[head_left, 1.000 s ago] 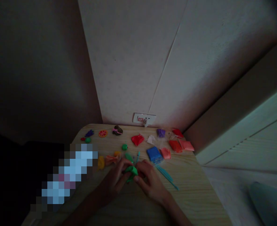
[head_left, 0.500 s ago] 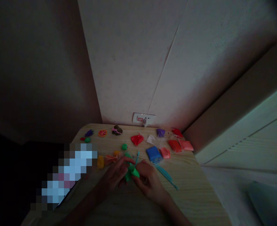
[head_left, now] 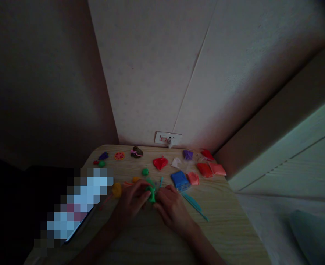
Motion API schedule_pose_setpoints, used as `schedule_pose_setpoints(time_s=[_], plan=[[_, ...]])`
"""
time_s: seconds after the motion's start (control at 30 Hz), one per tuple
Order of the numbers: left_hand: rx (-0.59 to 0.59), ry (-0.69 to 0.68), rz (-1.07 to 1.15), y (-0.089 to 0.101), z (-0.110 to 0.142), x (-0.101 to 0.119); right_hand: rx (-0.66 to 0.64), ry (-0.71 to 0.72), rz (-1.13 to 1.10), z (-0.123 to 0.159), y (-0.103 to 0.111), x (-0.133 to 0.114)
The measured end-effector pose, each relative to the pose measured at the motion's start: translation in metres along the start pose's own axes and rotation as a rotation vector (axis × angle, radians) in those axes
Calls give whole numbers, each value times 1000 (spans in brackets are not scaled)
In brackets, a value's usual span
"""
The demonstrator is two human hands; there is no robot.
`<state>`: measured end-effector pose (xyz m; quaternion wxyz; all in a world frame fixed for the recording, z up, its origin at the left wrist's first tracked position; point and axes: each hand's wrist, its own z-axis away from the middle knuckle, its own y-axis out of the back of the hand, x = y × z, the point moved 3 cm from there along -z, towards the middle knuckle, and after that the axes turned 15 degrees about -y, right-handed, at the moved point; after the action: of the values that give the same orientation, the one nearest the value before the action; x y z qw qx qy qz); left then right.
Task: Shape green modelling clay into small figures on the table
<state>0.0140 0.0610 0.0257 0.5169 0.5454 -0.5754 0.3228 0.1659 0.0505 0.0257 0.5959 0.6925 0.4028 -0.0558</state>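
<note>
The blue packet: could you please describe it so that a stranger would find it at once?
On the wooden table, start at the right hand. Just beyond it and slightly rightward, past the turquoise tools' far end, lies the squarish blue packet. Its deep blue colour sets it apart from the pink piece beside it.

Held piece (head_left: 152, 195): bright green. Bench (head_left: 223, 232): pale wood, streaked grain. Square packet (head_left: 179, 180): blue. Disc (head_left: 119, 156): orange rim, pinkish-red segments. Slim tools (head_left: 193, 202): turquoise. Wall (head_left: 148, 81): greyish white, faintly speckled.
</note>
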Motion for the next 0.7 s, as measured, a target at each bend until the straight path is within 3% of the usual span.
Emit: schedule_pose_setpoints(time_s=[0.13, 0.23, 0.4, 0.7], plan=[[-16, -98, -128, 0, 3, 0, 23, -25, 1, 0, 0, 2], [-7, -88, -184, -1, 3, 2, 61, -78, 1, 0, 1, 3], [-9, -7, -16, -3, 1, 3, 89, -146, -7, 0, 2, 5], [-49, 18, 117, -5, 5, -5, 40, -75, -36, -1, 6, -4]])
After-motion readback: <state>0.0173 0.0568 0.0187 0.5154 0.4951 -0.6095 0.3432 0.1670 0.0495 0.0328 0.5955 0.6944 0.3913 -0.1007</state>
